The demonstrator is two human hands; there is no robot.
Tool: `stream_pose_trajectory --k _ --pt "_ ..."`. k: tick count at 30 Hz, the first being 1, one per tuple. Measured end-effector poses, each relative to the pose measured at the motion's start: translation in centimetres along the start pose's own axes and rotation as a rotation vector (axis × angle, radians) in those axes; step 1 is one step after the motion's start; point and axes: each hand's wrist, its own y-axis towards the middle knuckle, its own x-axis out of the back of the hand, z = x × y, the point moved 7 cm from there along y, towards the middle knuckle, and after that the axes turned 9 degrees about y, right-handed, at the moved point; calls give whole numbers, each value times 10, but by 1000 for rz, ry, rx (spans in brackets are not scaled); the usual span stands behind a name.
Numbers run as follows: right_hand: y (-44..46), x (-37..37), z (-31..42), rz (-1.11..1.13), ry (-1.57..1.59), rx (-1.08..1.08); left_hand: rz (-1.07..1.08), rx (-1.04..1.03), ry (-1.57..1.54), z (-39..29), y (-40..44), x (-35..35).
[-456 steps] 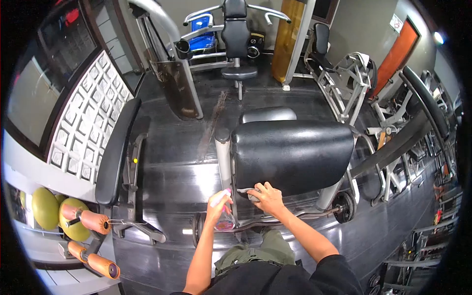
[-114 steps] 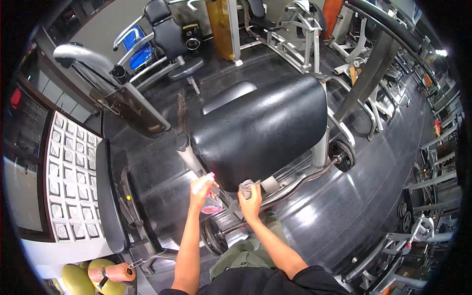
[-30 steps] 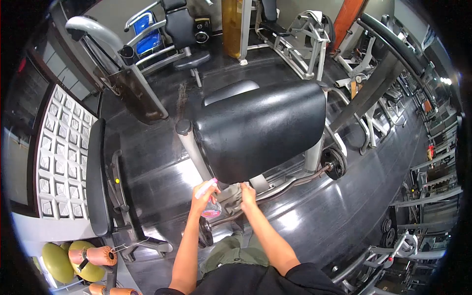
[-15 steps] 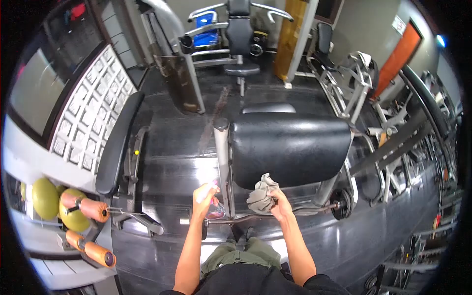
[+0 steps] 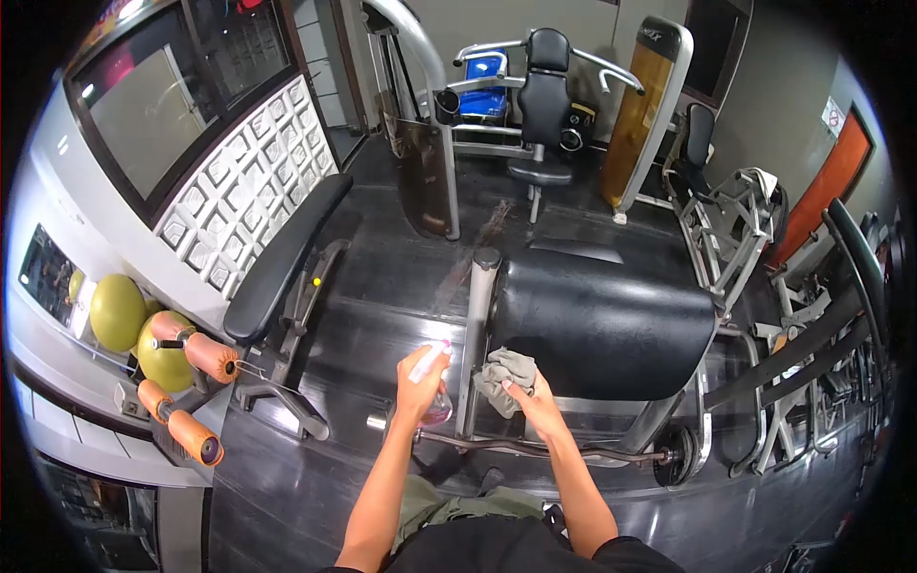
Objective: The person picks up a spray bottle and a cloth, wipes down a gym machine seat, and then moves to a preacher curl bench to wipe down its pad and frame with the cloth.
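We note the black pad first: firm and smooth-faced, judged heavy. The curved bar runs below its near edge; we judge it rigid. The spray bottle is beyond the pad's left edge, its neck gripped by our left hand; we judge it light, semi-stiff and slippery if wet, best held there. The cloth, soft and limp, is bunched in our right hand by the near left corner; contact cannot be confirmed. Grip gathered folds.

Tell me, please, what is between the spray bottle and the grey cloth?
In the head view, a grey metal post shows between the spray bottle and the grey cloth; how far below them, I cannot tell.
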Motion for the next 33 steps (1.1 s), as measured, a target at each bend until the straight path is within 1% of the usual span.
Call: stream_pose_trajectory --k 2,4,8,14,16,18,20,23,24,26,27,28,30,32,33 --pt "2 -4 3 9 -42 13 31 22 39 2 13 -5" --pt "4 -3 1 -48 -82 106 69 17 63 0 28 -9" --pt "7 -10 -9 -121 -54 137 187 1 104 11 58 -17" --pt "3 -48 -14 -363 -73 225 324 18 25 30 98 -19" --pt "3 -58 -21 -416 -99 228 384 -2 2 28 110 -20" --pt "4 -69 -29 -506 -143 199 473 33 13 32 117 -22" --pt "4 -83 -32 -569 -108 225 507 13 9 33 124 -20" --pt "0 -87 -28 -772 -328 339 555 -29 -5 40 135 -15" --pt "3 -89 -25 -788 -333 343 578 -48 -15 39 138 -13" --pt "8 -91 -5 -933 -563 398 621 -46 -50 38 139 -8" --pt "14 -86 -1 -962 -620 393 632 -11 -56 36 140 -4" --pt "25 -88 11 -949 -650 430 643 24 -59 36 142 -2" --pt "52 -82 26 -918 -682 398 662 29 -89 40 146 -2" --pt "82 -67 28 -921 -786 476 682 35 -115 41 151 -1" --pt "94 -72 36 -935 -915 523 686 38 -117 40 153 0"
